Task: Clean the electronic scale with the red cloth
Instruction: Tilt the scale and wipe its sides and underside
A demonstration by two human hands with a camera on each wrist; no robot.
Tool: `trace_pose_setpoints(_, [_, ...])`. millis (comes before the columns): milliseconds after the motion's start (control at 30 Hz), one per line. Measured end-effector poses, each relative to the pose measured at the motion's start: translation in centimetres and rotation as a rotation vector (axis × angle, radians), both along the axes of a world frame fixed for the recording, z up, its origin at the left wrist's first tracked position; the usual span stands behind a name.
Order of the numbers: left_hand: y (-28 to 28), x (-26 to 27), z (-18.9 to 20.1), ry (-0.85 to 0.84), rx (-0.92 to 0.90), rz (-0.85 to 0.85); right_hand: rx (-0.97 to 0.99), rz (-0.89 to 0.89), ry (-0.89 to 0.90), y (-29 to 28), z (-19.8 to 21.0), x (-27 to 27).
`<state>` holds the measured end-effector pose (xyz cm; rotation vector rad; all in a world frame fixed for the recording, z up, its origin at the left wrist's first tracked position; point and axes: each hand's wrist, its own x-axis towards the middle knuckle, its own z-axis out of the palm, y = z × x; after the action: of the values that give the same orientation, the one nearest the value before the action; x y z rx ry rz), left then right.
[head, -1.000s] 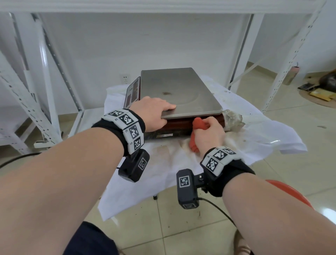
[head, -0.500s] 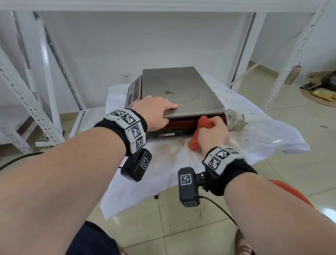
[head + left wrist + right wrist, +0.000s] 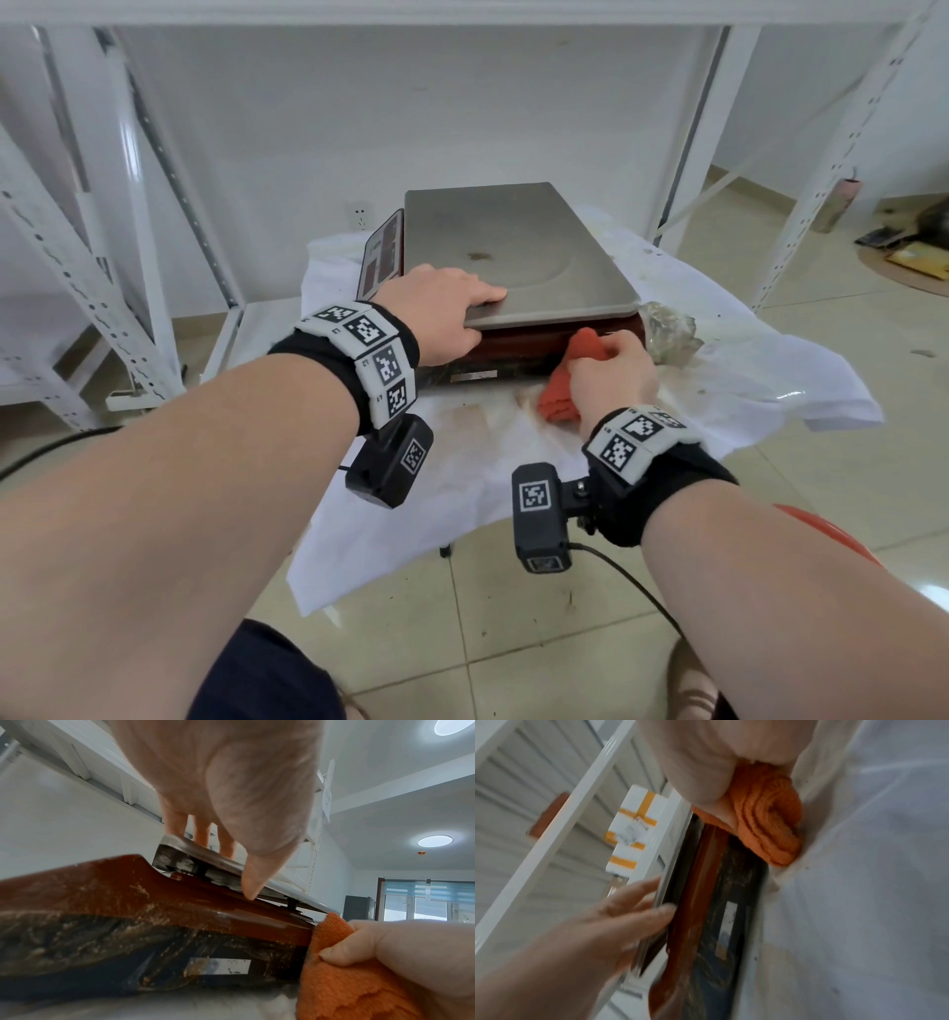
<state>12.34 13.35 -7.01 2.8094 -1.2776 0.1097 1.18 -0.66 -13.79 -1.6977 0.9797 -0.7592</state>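
The electronic scale (image 3: 513, 246) has a steel weighing pan on a dirty red-brown body (image 3: 128, 902) and sits on a white sheet. My left hand (image 3: 441, 313) rests on the pan's near left corner, fingers straight on top, thumb (image 3: 254, 882) against the pan's edge. My right hand (image 3: 611, 375) grips the bunched red cloth (image 3: 565, 380) and presses it against the near side of the scale's body, toward the right corner. The cloth (image 3: 765, 817) touches both the body and the sheet. In the left wrist view the cloth (image 3: 342, 973) covers the body's right end.
A white sheet (image 3: 744, 370) covers the small table and hangs over its edges, stained near the scale. A crumpled clear wrap (image 3: 667, 329) lies by the scale's right corner. White metal shelving (image 3: 102, 257) stands left and behind. A red stool (image 3: 832, 534) sits under my right arm.
My right hand has slid the red cloth to the right along the near side of the scale's body. The left hand has stayed on the pan's corner.
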Motion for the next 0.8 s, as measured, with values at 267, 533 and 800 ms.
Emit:
trace_pose_setpoints(267, [0.0,-0.5,0.3,-0.015,-0.003,0.015,0.01,0.099,0.03,1.7,0.3,0.5])
trace_pose_setpoints(533, [0.1,-0.7,0.4,-0.011,-0.014,0.017,0.14,-0.06,-0.071,-0.4,0.9,-1.2])
trace_pose_setpoints(800, [0.2,-0.7,0.5,-0.015,-0.008,0.02,0.135,-0.224,-0.131,-2.3,2.0,-0.8])
